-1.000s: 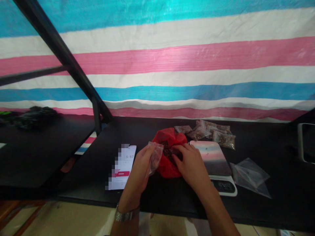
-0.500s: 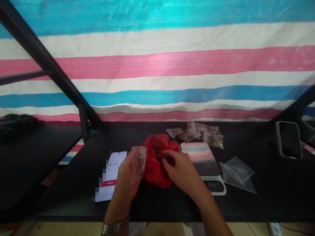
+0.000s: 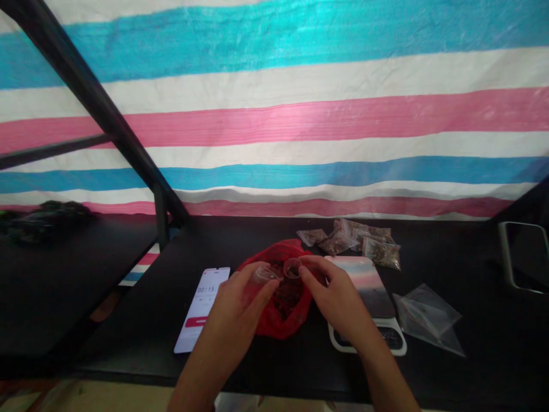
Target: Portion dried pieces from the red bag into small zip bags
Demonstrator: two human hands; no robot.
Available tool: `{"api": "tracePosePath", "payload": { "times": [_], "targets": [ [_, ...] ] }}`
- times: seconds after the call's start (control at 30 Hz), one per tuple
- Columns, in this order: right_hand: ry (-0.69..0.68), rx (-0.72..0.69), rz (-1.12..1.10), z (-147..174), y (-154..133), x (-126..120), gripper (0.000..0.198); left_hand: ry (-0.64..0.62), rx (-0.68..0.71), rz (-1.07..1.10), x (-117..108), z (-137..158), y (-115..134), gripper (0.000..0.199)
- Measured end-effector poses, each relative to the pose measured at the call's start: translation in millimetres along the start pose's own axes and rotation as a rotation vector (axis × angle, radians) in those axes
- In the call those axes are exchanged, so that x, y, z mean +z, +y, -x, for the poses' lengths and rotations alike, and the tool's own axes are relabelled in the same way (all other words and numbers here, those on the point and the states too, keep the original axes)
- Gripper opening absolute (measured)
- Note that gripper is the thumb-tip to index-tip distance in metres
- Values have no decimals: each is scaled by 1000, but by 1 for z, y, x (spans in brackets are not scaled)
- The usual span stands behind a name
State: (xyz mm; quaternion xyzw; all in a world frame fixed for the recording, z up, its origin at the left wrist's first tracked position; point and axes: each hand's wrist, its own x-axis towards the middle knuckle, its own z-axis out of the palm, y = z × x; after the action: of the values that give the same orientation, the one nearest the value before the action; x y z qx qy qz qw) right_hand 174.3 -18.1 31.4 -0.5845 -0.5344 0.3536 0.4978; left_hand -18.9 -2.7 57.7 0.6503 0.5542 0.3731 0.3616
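Observation:
A red plastic bag (image 3: 281, 327) lies open on the black table, with dark, loose dried bits (image 3: 288, 296) inside. Over its left side, my left hand (image 3: 240, 303) grips a small clear zip bag (image 3: 266, 274) with its mouth spread. My right hand (image 3: 337, 292) pinches a small round clear cup (image 3: 293, 268) holding some dark bits, just right of the zip bag's mouth. Partly under my right forearm sits a white digital scale (image 3: 338, 341). Its display is too blurred to read.
Several filled zip bags (image 3: 381, 253) lie behind the scale. Flat clear bags (image 3: 429, 317) rest to its right. A phone showing a timer (image 3: 201, 309) lies at left; another phone (image 3: 526, 257) is far right. A black frame bar (image 3: 94, 114) slants at left before striped sheeting.
My right hand has come up out of the red bag with the small cup. My left hand has brought the clear zip bag rightward over the red bag, mouth spread. The view has shifted slightly.

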Motion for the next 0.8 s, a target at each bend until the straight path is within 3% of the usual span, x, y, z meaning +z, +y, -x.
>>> {"api": "tracePosePath", "payload": {
  "times": [0.2,0.37,0.6,0.7,0.8],
  "targets": [
    [175,-125,57,3,-13,-7,26,-161,9,92,18,0,-3,33],
    [107,-204,193,9,-21,0,23,-181,16,181,23,2,-2,38],
    [28,-324,157,11,-33,12,29,-214,44,191,20,1,-10,54],
    [-18,-349,187,13,-39,11,28,-165,4,212,16,4,-25,63],
    [-51,-423,301,18,-44,11,25,-109,-35,227,9,9,-58,64]
  ]
}}
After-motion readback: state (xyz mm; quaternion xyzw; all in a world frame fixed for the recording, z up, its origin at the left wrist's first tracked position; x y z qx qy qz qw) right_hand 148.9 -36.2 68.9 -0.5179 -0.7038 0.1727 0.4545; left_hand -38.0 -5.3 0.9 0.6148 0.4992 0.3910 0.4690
